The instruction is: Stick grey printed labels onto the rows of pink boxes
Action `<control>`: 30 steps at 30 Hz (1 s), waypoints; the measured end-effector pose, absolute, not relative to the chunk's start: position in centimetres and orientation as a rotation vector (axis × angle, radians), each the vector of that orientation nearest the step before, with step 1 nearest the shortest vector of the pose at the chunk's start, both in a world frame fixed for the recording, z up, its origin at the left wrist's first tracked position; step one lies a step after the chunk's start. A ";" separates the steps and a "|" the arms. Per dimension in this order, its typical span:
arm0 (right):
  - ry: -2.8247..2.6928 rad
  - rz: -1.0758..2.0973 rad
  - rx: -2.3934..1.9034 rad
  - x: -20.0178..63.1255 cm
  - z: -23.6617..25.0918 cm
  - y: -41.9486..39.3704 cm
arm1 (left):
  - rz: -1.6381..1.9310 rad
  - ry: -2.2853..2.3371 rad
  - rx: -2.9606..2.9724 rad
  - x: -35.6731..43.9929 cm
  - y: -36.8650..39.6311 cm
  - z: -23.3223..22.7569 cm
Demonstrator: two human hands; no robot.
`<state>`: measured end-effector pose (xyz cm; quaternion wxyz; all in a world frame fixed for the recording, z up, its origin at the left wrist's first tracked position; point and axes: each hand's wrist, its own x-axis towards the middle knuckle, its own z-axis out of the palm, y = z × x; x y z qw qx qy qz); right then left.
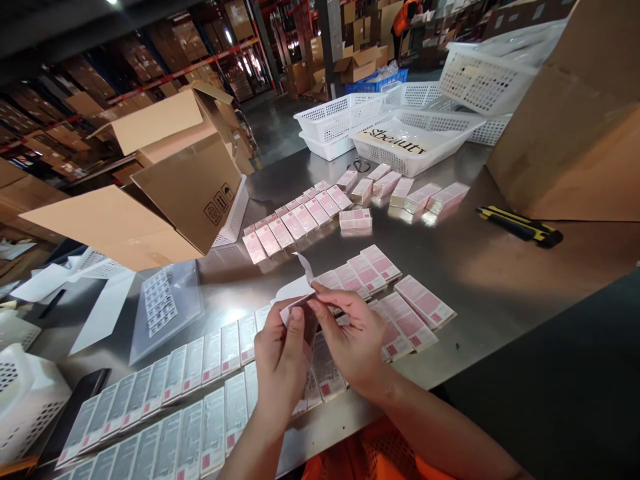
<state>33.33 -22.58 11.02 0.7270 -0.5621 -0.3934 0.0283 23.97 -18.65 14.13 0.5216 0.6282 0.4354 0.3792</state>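
Note:
My left hand (283, 357) is closed on a small white paper sheet (295, 288), thumb on top, and a narrow strip of it curls upward. My right hand (353, 333) pinches the edge of the same sheet, fingertips close to my left thumb; whether a label lies between them is too small to tell. Below and around both hands, small pink-and-white boxes (425, 300) lie flat in two long rows. Toward the left the boxes (175, 373) look greyer in the glare. My hands cover part of the rows.
More pink boxes (300, 220) lie farther back on the metal table (480, 287). A yellow-black utility knife (520, 225) rests at right beside a large carton (575, 133). An open cardboard box (185, 193), a label sheet (159, 303) and white baskets (415, 143) stand around; a person (404, 20) is far behind.

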 end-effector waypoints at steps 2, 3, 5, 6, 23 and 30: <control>-0.821 0.135 -1.224 33.2 10.8 -22.4 | 0.907 1.036 1.506 23.9 -18.5 14.0; -0.807 0.164 -1.218 33.2 10.7 -22.4 | 0.915 1.033 1.512 23.8 -18.4 13.9; -0.806 0.192 -1.218 33.2 10.7 -22.3 | 0.946 1.033 1.529 23.8 -18.3 13.8; -0.809 0.189 -1.221 33.3 10.7 -22.4 | 0.959 1.038 1.534 23.8 -18.3 13.7; -1.371 -0.024 -1.242 33.7 11.0 -22.5 | 1.030 0.676 1.222 22.2 -16.8 13.7; -1.922 0.117 -1.125 34.4 12.0 -21.9 | 1.042 0.621 1.256 19.4 -15.8 15.2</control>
